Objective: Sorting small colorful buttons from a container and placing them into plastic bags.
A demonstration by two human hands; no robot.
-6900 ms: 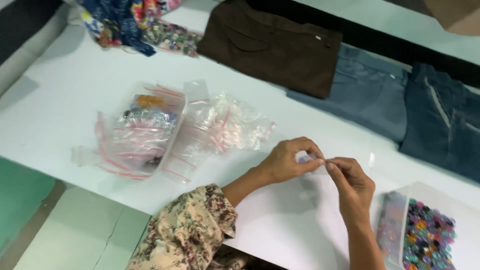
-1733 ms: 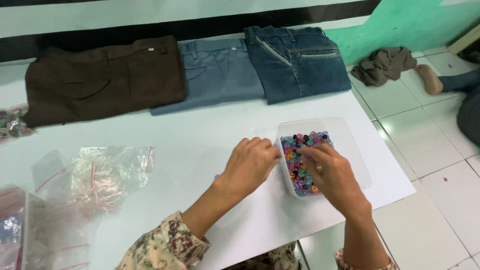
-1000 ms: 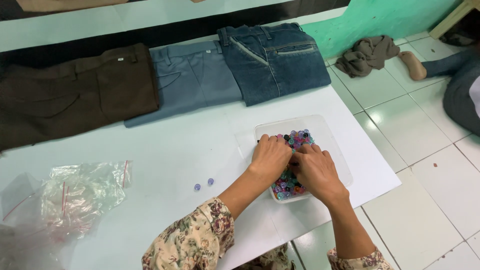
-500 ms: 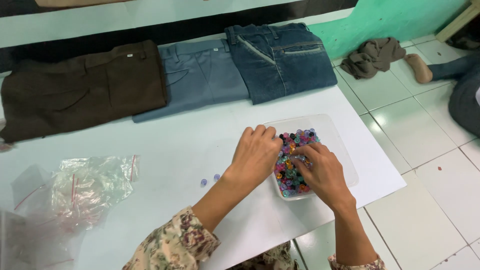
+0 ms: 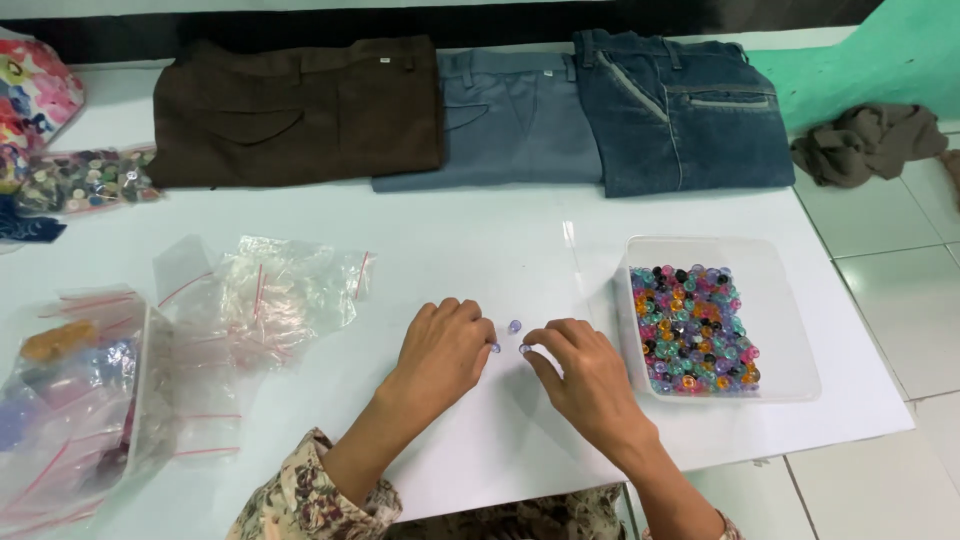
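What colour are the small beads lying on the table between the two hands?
The beads are pale blue-violet, seen in the head view.

a small garment or craft workroom: a white worktable (image 5: 300, 210) on a tiled floor (image 5: 880, 290), folded trousers (image 5: 300, 110) and jeans (image 5: 680, 110) laid in a row, zip bags (image 5: 270, 300), a tub of coloured beads (image 5: 695, 325).

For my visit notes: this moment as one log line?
left hand: touching bead | right hand: touching bead | loose beads: on table | bead tub: right
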